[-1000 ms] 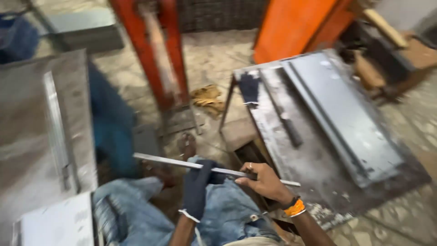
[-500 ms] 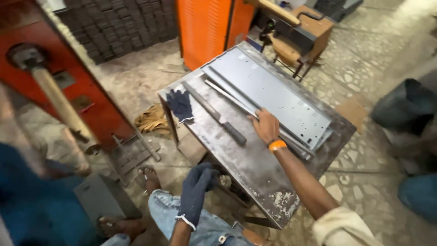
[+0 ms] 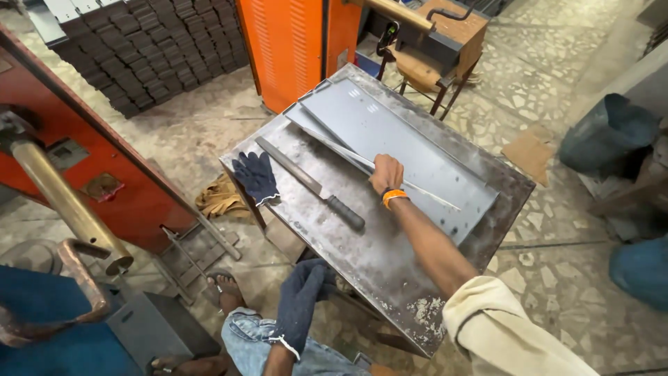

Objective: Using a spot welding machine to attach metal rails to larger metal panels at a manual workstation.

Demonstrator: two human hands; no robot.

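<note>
Nearest the camera, the left hand [image 3: 300, 301], in a dark glove, hangs loosely curled and empty below the near edge of the steel table [image 3: 390, 264], above a denim-clad knee. The two hands are well apart. Further out, the bare right hand [image 3: 386, 174], with an orange wristband, is closed on a thin metal strip [image 3: 417, 191] lying diagonally across the grey sheet-metal panel [image 3: 390, 132] on the tabletop. Left of that hand, a long flat tool with a dark handle [image 3: 309, 182] rests on the table, and a spare dark glove [image 3: 255, 177] lies at the table's left edge. Beyond stands an orange cabinet [image 3: 292, 49].
</note>
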